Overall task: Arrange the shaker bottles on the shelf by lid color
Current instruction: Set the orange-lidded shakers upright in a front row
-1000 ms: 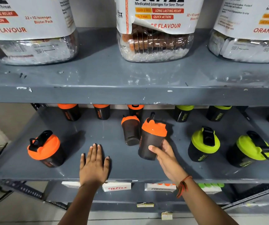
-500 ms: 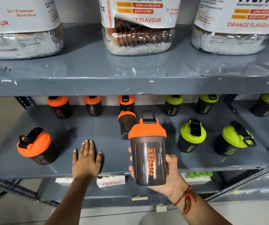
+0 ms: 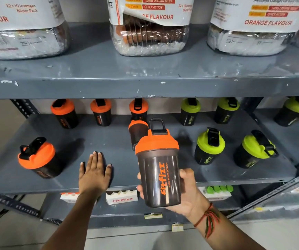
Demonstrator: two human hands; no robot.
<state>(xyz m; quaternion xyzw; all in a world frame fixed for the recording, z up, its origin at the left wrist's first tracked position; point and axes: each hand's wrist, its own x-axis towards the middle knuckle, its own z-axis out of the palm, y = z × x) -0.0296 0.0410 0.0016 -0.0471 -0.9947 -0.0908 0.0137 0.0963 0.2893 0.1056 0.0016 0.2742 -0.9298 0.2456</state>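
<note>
Right hand grasps the orange-lidded shaker bottle upright, lifted clear of the shelf; left hand lies flat and released beside it. Ideally, set the bottle down left of this hand, among orange lids, base first.

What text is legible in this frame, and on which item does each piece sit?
"fitfizz" and "PICK YOUR POWER": held bottle in the right hand.
"LONG LASTING RELIEF", "QUICK ACTION", partly hidden "FLAVOUR": middle jar.
"ORANGE FLAVOUR": right jar.
"22 x 10 lozenges Blister Pack": left jar.
"fitfizz": white box under the shelf.
Logos on shelved bottles, fine print on jars and shelf-edge tags: too small or blurred.
</note>
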